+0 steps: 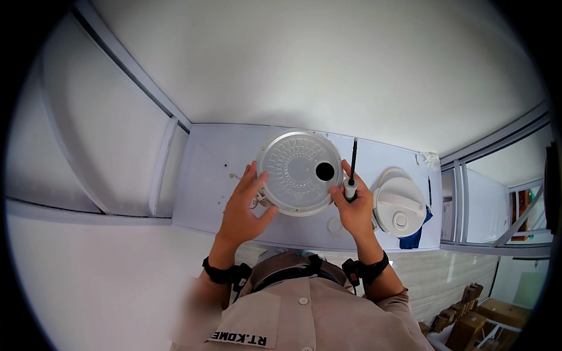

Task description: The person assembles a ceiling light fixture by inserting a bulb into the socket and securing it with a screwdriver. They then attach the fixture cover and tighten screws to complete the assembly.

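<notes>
A round, pale grey appliance base (291, 193) stands in the middle of the table, its ribbed face up. A dark round opening (325, 171) shows on its right side. My left hand (243, 207) grips the left rim, thumb and fingers apart around the edge. My right hand (356, 207) is closed around a screwdriver (351, 184) with a pale handle and a long black shaft pointing away from me. That hand's thumb also touches the base's right rim. Below the base, its underside is hidden.
On the right lies a white rounded appliance lid (400, 207) with a handle, partly over a blue cloth (413, 238). A pale ring (335, 226) is near the front edge. Small screw-like bits (233, 175) lie at left, crumpled white plastic (429, 159) at the back right corner.
</notes>
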A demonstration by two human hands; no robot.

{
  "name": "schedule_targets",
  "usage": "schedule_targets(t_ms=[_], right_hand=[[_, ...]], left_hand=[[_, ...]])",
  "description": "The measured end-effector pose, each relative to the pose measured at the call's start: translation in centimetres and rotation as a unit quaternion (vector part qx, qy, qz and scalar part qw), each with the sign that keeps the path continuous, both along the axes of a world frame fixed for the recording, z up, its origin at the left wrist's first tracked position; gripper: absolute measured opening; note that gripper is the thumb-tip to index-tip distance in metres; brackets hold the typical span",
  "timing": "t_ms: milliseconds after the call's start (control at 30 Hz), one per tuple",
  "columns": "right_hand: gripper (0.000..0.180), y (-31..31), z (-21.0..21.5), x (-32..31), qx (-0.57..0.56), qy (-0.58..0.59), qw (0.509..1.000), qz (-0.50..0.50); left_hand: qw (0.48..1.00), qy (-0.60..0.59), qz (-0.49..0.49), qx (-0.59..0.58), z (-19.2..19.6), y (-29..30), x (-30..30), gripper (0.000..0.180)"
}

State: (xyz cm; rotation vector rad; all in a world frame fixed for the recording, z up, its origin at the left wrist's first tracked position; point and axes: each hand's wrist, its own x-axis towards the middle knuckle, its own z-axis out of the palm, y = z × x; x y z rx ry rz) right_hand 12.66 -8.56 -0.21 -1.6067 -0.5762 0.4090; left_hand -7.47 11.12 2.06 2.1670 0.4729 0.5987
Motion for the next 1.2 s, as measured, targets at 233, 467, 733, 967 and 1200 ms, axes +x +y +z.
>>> schedule_targets(t_ms=[233, 467, 733, 967, 1200], right_hand=[[0.011, 0.5, -0.5, 0.3, 0.006, -0.003, 1.0, -0.005], [0.011, 0.4, -0.5, 0.8, -0.014, 0.002, 1.0, -0.003], [0.016, 0.3, -0.1, 0.7, -0.038, -0.029, 0.999, 0.0], [0.038, 0.5, 0.5, 0.4, -0.042, -0.034, 0.999, -0.001], [0.051, 0.3, 0.2, 0.5, -0.038, -0.039, 0.998, 0.006]], left_hand=[[1.0, -0.005, 0.021, -0.003, -0.8, -0.5, 0.1, 0.067], [0.999, -0.009, 0.043, 0.027, -0.3, -1.0, 0.3, 0.064], [0.999, -0.012, 0.049, 0.013, -0.7, -1.0, 0.4, 0.063], [0.999, -0.009, 0.054, -0.001, -0.7, -0.9, 0.5, 0.063], [0.999, -0.002, 0.051, 0.004, -0.6, -0.7, 0.6, 0.064]])
